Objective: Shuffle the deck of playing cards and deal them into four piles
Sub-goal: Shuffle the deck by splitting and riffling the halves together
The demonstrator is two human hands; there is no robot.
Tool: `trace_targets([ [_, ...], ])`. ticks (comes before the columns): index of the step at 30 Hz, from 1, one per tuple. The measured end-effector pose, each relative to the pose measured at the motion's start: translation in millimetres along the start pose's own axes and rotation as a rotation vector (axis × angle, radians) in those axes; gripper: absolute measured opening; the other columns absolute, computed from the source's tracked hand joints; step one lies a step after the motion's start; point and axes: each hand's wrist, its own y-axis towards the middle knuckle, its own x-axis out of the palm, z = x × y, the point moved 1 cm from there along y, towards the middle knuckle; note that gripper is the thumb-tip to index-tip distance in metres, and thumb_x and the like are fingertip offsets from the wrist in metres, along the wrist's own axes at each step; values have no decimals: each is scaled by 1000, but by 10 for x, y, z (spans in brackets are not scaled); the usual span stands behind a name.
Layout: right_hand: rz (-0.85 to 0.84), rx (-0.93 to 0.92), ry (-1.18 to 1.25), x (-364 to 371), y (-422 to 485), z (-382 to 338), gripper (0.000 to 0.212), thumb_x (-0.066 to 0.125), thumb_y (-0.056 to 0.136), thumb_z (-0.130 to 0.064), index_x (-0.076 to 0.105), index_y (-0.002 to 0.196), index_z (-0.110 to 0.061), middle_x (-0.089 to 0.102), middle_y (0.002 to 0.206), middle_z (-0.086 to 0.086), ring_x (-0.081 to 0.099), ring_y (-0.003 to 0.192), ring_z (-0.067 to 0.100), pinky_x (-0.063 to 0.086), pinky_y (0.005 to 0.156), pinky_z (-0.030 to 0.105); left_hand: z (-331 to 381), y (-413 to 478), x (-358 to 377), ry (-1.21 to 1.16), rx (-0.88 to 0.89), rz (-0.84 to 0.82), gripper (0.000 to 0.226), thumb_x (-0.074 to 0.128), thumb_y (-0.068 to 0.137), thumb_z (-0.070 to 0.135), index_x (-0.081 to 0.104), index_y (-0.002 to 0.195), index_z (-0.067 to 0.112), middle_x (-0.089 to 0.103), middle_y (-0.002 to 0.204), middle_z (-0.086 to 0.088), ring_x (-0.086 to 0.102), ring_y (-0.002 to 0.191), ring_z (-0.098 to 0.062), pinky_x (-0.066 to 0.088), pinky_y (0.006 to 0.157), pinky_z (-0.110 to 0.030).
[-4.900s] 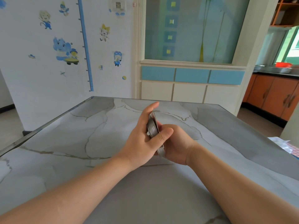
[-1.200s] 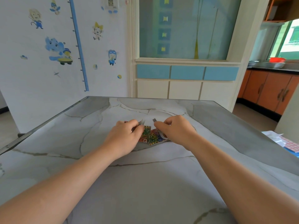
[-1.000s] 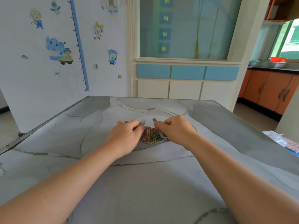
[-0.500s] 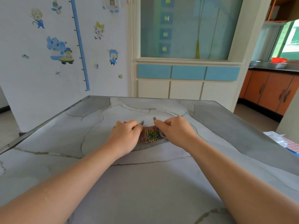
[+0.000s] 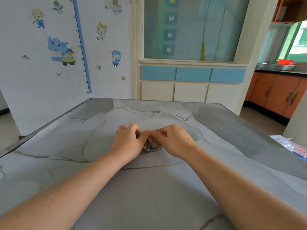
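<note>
The deck of playing cards (image 5: 152, 143) lies on the grey marble table (image 5: 83, 146), its colourful patterned backs showing between my hands. My left hand (image 5: 128, 140) covers the deck's left half and my right hand (image 5: 172, 140) covers its right half. Both hands press in on the cards, thumbs meeting over the middle. The two halves look interleaved and nearly pushed together. Most of the deck is hidden under my fingers.
The table's left edge (image 5: 41, 128) runs diagonally toward me. A white and red-checked item (image 5: 294, 146) lies past the table's right edge. A wall with stickers and a cabinet (image 5: 191, 80) stand beyond the far edge.
Earlier I held the deck upright in both hands above the table. In the last second my hands have closed together, pushing the riffled halves on the table into one another.
</note>
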Motion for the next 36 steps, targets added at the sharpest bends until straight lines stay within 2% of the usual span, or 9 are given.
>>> trace_targets([
  [2,39,0,65,32,-2,3,27,69,83,-46,68,101,-26,60,96,1,56,86,19,40,65,24,0,-21,-20,-104,-30,48,42,73,76,45,47,103,26,43,106,-2,49,98,-23,35,79,-29],
  [4,90,54,256,30,-6,3,61,80,74,-35,53,128,-25,49,122,1,55,97,14,43,77,21,22,-28,-52,-240,-63,95,71,80,68,38,39,125,28,40,116,2,45,102,-15,33,82,-25],
  [7,98,102,521,3,-17,-11,92,86,67,-22,36,144,-27,48,129,-3,57,111,19,52,93,37,81,-29,-79,-409,-43,119,87,83,64,27,35,136,32,42,124,5,45,109,-9,32,75,-8],
  [10,12,130,703,-38,-35,10,77,87,67,-10,48,132,-22,62,111,1,69,90,18,60,79,32,80,-50,-120,-432,-32,75,71,85,62,28,48,122,31,56,108,9,55,88,7,36,62,0],
  [13,-159,139,872,-89,-54,15,54,84,70,2,56,114,-12,69,97,8,70,78,20,58,66,31,84,-52,-193,-511,-94,-65,54,87,55,31,56,99,25,62,86,5,57,61,5,41,55,-10],
  [17,-450,126,1133,-153,-66,-2,43,78,74,-7,60,112,-12,72,90,7,67,74,19,50,63,31,169,-71,-259,-964,-271,-369,49,80,55,26,50,92,16,66,71,-4,65,57,-17,51,49,-28],
  [20,-533,91,1178,-135,-82,-53,39,74,74,-15,67,112,-18,70,89,5,63,73,17,48,60,29,202,-85,-277,-1038,-288,-457,57,78,56,31,53,104,13,70,79,-8,69,67,-21,55,56,-33],
  [30,-391,148,1056,-148,-63,5,52,80,76,-8,54,121,-8,73,100,13,72,81,25,59,64,37,159,-31,-210,-901,-256,-316,43,76,61,30,56,96,13,65,87,-9,67,62,-20,53,50,-30],
  [36,-274,154,937,-61,-57,8,56,82,72,5,57,120,-12,72,109,18,74,90,30,62,75,46,53,-51,-97,-617,-132,-119,65,65,60,30,52,124,37,69,109,-8,68,91,-14,56,84,-37],
])
